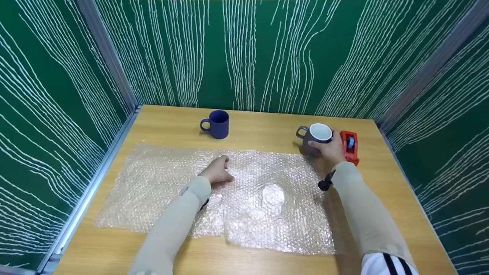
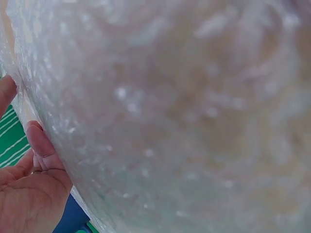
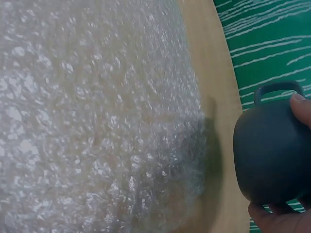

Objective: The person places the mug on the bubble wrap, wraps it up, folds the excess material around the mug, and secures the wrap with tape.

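Observation:
My right hand (image 1: 330, 149) grips a dark grey mug (image 3: 274, 150) with a pale interior around its body, its handle pointing left in the head view. The right wrist view shows the thumb and fingers on opposite sides of that mug. Two sheets of clear bubble wrap (image 1: 263, 214) lie flat, one overlapping the other near the middle. Over that overlap is my left hand (image 1: 217, 170), thumb and fingers apart, with fingertips right at the wrap in the left wrist view.
A dark blue mug (image 1: 219, 125) stands upright behind the bubble wrap, handle to the left. Beside my right hand is a red tape dispenser (image 1: 350, 147) with a blue roll. Green panels (image 1: 214, 57) with white wavy lines enclose the back and sides of the wooden table (image 1: 172, 120).

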{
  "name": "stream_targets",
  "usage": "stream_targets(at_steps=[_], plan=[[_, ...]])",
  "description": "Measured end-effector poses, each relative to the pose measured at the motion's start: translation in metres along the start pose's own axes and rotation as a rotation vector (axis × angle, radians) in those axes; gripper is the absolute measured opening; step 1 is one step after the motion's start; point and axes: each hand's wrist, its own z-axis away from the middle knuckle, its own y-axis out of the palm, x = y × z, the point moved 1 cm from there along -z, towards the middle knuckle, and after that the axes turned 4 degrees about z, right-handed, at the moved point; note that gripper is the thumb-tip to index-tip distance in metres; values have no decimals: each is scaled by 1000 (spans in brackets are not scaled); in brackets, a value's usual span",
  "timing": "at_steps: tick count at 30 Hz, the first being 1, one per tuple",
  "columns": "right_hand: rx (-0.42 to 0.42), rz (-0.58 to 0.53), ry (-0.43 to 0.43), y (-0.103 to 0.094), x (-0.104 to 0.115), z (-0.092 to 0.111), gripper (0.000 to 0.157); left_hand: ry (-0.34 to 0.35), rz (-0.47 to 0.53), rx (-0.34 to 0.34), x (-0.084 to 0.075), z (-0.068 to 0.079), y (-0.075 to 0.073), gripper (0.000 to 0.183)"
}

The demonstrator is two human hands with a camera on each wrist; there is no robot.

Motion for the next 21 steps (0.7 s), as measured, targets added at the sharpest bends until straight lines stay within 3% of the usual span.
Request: stream_targets(at_steps=[11,21], plan=[[-11,105,-113,-3,5,19,108,7,-11,5,0,2,0,82],[7,121,-166,-4,11,42,102,-9,3,17,1,1,1,88]])
